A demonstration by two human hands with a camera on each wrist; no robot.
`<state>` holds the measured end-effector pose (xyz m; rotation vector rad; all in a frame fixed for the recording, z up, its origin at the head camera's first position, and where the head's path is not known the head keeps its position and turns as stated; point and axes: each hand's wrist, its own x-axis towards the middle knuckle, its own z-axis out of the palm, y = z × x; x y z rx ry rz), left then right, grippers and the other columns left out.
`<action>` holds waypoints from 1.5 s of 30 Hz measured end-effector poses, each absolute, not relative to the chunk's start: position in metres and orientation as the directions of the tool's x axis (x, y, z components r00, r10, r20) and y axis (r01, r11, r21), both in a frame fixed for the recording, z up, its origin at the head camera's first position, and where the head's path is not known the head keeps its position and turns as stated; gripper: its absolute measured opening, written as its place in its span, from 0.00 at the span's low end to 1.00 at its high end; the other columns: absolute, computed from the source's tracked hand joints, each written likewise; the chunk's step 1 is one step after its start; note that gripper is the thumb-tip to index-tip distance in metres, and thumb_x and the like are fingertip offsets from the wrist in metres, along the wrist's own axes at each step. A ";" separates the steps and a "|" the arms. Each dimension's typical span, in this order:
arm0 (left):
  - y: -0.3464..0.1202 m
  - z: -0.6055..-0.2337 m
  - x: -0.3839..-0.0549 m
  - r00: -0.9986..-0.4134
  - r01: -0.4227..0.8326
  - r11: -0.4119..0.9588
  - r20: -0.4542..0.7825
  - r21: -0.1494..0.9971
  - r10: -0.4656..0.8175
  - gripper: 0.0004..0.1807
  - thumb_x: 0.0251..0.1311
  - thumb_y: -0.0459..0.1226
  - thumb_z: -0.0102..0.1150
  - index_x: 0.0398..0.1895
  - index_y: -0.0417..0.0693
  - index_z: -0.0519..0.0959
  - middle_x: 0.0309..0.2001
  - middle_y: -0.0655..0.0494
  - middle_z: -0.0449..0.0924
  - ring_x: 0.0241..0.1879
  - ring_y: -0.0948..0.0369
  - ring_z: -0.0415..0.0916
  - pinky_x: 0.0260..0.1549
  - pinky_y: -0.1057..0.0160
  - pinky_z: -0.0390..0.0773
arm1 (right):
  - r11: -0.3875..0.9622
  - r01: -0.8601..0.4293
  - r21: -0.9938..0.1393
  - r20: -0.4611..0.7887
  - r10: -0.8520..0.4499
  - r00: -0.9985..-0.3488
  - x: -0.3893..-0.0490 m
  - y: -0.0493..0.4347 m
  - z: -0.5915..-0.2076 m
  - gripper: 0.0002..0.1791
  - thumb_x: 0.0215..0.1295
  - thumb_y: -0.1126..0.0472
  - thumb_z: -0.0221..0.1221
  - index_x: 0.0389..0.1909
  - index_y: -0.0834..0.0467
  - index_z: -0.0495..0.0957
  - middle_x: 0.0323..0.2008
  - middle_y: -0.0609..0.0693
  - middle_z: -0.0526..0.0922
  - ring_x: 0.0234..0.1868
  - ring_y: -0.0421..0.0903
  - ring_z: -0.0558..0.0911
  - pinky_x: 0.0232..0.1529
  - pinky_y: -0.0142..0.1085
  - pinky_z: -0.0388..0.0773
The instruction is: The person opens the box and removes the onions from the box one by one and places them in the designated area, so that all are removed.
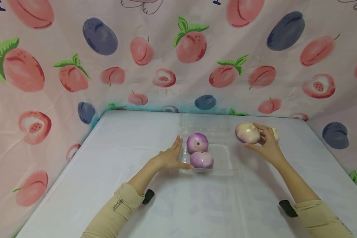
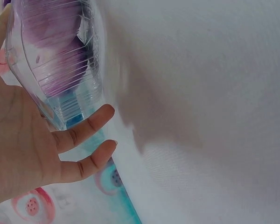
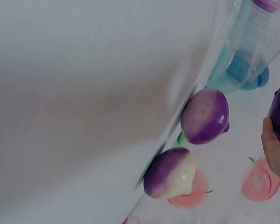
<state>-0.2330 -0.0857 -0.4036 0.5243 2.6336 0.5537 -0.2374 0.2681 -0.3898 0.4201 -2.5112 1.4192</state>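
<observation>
My left hand [image 1: 170, 158] lies with fingers spread along the left side of a clear plastic box [image 1: 223, 167], thumb at its front edge. In the left wrist view, two straight fingers [image 2: 86, 128] extend past the box's end. Inside the box, a purple onion [image 1: 197, 142] sits behind a second purple onion [image 1: 201, 160]. My right hand [image 1: 267, 143] grips a cream-and-purple onion [image 1: 247, 133] right of the box, thumb below and fingers at its far side. Two loose onions show in the right wrist view, one purple-pink [image 3: 205, 116], one with a cream tip [image 3: 170, 173].
The box's clear lid [image 1: 206, 121] is folded back behind it. A white cloth covers the table [image 1: 178, 205]. Behind the table hangs a fruit-print curtain [image 1: 166, 49], which also runs along both sides.
</observation>
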 end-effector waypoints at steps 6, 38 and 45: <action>-0.084 -0.404 -0.232 -0.850 0.270 0.850 -0.302 0.452 0.431 0.65 0.48 0.67 0.58 0.75 0.47 0.30 0.75 0.52 0.20 0.67 0.37 0.58 0.59 0.28 0.52 | 0.492 -0.307 -0.815 0.313 -0.072 -0.947 -0.234 0.283 -0.387 0.41 0.55 0.71 0.64 0.67 0.67 0.53 0.60 0.52 0.53 0.49 0.27 0.63 0.44 0.11 0.68; -0.084 -0.401 -0.232 -0.853 0.259 0.856 -0.309 0.448 0.420 0.65 0.48 0.66 0.58 0.74 0.47 0.29 0.75 0.52 0.18 0.67 0.36 0.56 0.59 0.28 0.52 | 0.638 -0.233 -0.734 0.378 0.097 -0.921 -0.247 0.345 -0.388 0.39 0.61 0.64 0.62 0.68 0.70 0.53 0.62 0.70 0.60 0.43 0.19 0.61 0.41 0.08 0.63; -0.085 -0.402 -0.231 -0.853 0.256 0.855 -0.311 0.450 0.419 0.65 0.48 0.66 0.58 0.74 0.47 0.29 0.75 0.52 0.19 0.67 0.37 0.56 0.59 0.27 0.51 | 0.660 -0.219 -0.719 0.383 0.113 -0.917 -0.250 0.357 -0.385 0.40 0.60 0.60 0.62 0.69 0.69 0.54 0.62 0.73 0.62 0.44 0.18 0.60 0.39 0.08 0.60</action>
